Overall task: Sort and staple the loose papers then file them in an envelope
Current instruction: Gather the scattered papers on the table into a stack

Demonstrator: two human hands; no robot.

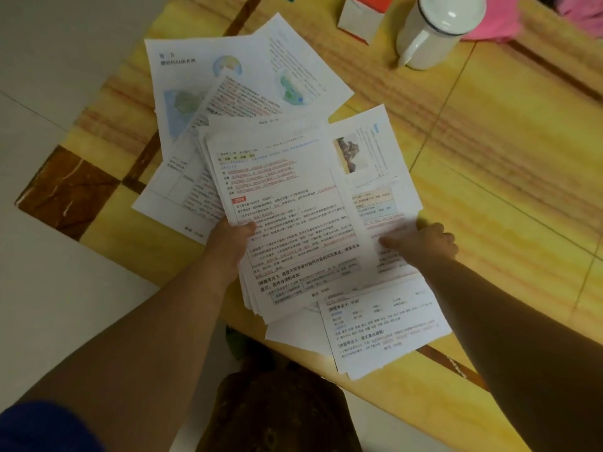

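Observation:
Printed white papers lie fanned over a yellow table (489,190). My left hand (230,243) grips the left edge of a gathered stack of sheets (287,216), thumb on the top page. My right hand (424,243) pinches a page with a rock photo (368,171) at its right edge, thumb on top and fingers curled beneath. Map pages (195,76) spread out at the back left. A text page (381,327) lies at the near edge, partly over it. I see no stapler or envelope.
A white lidded mug (437,31) and a red-and-white carton (362,14) stand at the table's far side. Pink cloth (502,21) lies beside them. Grey floor tiles (49,93) show left of the table, and a dark stool (277,409) sits below.

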